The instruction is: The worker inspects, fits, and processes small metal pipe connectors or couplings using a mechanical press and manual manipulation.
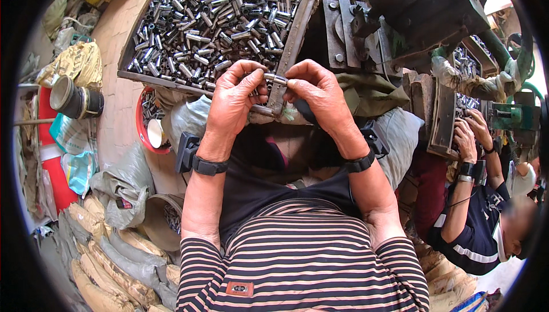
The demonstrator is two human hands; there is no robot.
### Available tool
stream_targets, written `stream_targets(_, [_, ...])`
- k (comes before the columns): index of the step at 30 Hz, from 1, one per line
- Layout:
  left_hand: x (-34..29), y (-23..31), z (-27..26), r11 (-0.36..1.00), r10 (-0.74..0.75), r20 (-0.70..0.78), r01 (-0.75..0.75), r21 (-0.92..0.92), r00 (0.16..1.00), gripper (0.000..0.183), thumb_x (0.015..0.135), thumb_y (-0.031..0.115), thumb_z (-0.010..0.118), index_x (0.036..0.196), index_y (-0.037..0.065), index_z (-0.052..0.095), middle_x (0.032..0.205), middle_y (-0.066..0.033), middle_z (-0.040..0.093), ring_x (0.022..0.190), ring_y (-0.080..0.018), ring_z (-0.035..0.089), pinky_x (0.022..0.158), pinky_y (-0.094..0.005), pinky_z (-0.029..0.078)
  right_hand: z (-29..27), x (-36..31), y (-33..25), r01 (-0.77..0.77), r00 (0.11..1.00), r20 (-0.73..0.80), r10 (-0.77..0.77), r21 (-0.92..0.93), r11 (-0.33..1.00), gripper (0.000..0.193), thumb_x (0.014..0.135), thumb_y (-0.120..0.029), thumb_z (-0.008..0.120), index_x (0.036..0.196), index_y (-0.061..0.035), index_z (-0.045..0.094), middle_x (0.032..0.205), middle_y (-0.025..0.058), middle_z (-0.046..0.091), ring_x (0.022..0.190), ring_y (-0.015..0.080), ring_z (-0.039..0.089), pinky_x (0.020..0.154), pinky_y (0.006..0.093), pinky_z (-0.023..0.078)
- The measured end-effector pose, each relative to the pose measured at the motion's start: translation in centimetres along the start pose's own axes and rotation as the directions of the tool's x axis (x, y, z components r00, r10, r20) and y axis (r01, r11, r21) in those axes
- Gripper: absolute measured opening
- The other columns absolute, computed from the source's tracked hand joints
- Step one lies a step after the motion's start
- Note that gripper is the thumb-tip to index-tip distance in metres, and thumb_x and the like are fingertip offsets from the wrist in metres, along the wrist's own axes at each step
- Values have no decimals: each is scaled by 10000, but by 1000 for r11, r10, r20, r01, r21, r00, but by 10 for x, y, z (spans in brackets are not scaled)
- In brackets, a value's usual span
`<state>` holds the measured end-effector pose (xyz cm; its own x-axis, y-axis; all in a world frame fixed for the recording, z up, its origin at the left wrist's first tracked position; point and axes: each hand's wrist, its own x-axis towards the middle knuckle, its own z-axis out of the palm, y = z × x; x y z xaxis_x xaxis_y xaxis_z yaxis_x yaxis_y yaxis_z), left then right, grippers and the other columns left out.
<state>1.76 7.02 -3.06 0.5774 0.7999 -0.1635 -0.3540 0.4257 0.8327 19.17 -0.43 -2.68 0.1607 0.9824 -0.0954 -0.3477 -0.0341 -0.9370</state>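
A short shiny metal tube (277,78) spans the gap between my two hands, just over the near edge of a wooden tray. My left hand (233,96) pinches one end of it between thumb and forefinger, with the other fingers curled in. The other end sits in the fingertips of my right hand (321,94), also closed. Below my left fingers shows another metal piece (262,110); I cannot tell whether the hand holds it. Beyond my hands, the tray (166,85) is heaped with loose metal tubes (211,32).
A dark machine (423,15) with a bolted plate stands at the far right. To the right, a co-worker's hands (470,135) are at another tray (441,119) of metal parts. A red bucket (143,126) stands left; filled sacks (103,266) lie lower left.
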Motion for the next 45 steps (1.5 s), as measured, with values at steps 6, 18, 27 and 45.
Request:
stream_targets(6, [-2, -6, 2, 999, -21, 14, 21, -31, 1000, 136, 913, 117, 600, 1038, 62, 602, 866, -8, 623, 719, -89, 594, 617, -234, 522, 5, -8, 7, -34, 976, 204, 76, -200, 979, 359, 876, -35, 557, 1231, -15, 510, 876, 30, 603, 798, 84, 581, 700, 244, 507])
stream_targets(18, [-5, -6, 16, 997, -65, 1, 65, -34, 998, 144, 897, 113, 623, 1024, 49, 599, 850, -26, 620, 734, -100, 592, 647, -245, 523, -6, -4, 3, 9, 993, -115, 20, 246, 969, 155, 872, -152, 666, 880, -41, 558, 730, 51, 624, 608, 123, 615, 556, 225, 508])
stream_targets(27, [-3, -7, 17, 999, -24, -11, 23, -43, 1000, 133, 901, 127, 622, 1008, 51, 597, 813, -20, 607, 710, -103, 583, 631, -252, 510, 2, -8, 9, 3, 989, -147, 15, 125, 992, 239, 927, -278, 599, 814, -73, 547, 691, 25, 595, 573, 92, 568, 541, 230, 491])
stream_targets(45, [-14, -5, 24, 993, -82, 122, 92, -80, 989, 170, 920, 150, 600, 1032, 25, 570, 801, -33, 613, 683, -93, 591, 602, -225, 507, 15, -15, 9, 33, 999, -34, -31, 45, 998, 296, 948, -275, 570, 760, -51, 523, 656, 7, 569, 538, 57, 532, 481, 199, 437])
